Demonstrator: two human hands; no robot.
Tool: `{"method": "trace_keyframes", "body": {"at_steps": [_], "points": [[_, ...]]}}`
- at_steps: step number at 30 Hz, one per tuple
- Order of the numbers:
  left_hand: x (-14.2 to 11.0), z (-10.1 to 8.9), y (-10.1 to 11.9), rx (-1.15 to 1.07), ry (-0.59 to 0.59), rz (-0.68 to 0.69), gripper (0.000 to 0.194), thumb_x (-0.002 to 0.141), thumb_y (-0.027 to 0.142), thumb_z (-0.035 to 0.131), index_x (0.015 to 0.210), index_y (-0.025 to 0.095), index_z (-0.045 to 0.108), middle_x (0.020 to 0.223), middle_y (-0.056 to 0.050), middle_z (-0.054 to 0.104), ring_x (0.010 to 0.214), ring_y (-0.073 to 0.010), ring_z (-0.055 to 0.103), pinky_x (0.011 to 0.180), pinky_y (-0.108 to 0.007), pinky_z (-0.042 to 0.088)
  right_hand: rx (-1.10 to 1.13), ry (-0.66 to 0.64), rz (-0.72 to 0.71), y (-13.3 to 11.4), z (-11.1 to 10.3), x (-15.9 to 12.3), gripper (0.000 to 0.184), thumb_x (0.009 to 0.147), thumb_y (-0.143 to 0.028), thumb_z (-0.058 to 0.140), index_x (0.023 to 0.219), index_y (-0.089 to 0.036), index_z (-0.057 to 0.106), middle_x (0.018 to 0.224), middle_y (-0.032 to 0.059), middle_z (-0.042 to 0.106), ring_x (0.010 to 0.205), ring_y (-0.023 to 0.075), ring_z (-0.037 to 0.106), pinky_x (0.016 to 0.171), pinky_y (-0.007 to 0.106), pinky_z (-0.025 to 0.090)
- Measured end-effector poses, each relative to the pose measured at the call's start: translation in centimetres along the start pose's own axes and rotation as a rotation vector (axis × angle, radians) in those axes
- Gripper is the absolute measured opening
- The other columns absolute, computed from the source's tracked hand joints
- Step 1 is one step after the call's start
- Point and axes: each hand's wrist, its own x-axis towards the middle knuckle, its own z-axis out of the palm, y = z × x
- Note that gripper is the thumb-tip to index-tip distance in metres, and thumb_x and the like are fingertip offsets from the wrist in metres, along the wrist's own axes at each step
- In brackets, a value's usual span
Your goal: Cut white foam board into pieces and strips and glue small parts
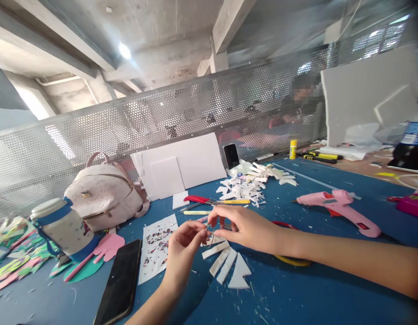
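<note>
My left hand (185,246) and my right hand (244,225) meet over the blue table, thumbs and fingers pinched close together. Between the fingertips is something small and thin that I cannot make out. Just below them several cut white foam strips (227,264) lie fanned out, one broader and notched. A white sheet (147,266) sprinkled with tiny coloured bits lies left of my left hand. Beyond my right hand are a red-handled tool (197,199), its working end partly hidden, and a yellow stick-shaped tool (234,201). Red and yellow curved pieces (295,262) show around my right forearm.
A black phone (120,282), a bottle (64,230) and a backpack (105,194) stand or lie left, near coloured cut-outs (17,257). Right is a pink glue gun (340,207). White scraps (244,187), white boards (204,162) and a glue stick (293,149) lie beyond, before a mesh partition (181,113).
</note>
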Motion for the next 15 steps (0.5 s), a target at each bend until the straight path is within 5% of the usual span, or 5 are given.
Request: {"method": "trace_keyframes", "body": {"at_steps": [4, 15], "points": [[0.0, -0.3, -0.2, 0.018, 0.016, -0.003, 0.018, 0.081, 0.033, 0.076, 0.090, 0.018, 0.070, 0.078, -0.002, 0.070, 0.069, -0.0126, 0.061, 0.067, -0.022, 0.049, 0.036, 0.021, -0.040, 0.6, 1.2, 1.3, 0.007, 0.093, -0.024, 0.058, 0.092, -0.021, 0.064, 0.087, 0.0013, 0.067, 0.078, 0.0156, 0.059, 0.064, 0.026, 0.042], [-0.2, 0.1, 0.7, 0.089, 0.049, -0.007, 0.015, 0.081, 0.031, 0.076, 0.087, 0.018, 0.070, 0.074, -0.002, 0.069, 0.068, -0.0124, 0.061, 0.067, -0.022, 0.049, 0.065, 0.054, -0.070, 1.2, 1.2, 1.4, 0.006, 0.089, -0.017, 0.058, 0.087, -0.020, 0.062, 0.084, 0.0005, 0.064, 0.076, 0.0137, 0.057, 0.064, 0.025, 0.042]]}}
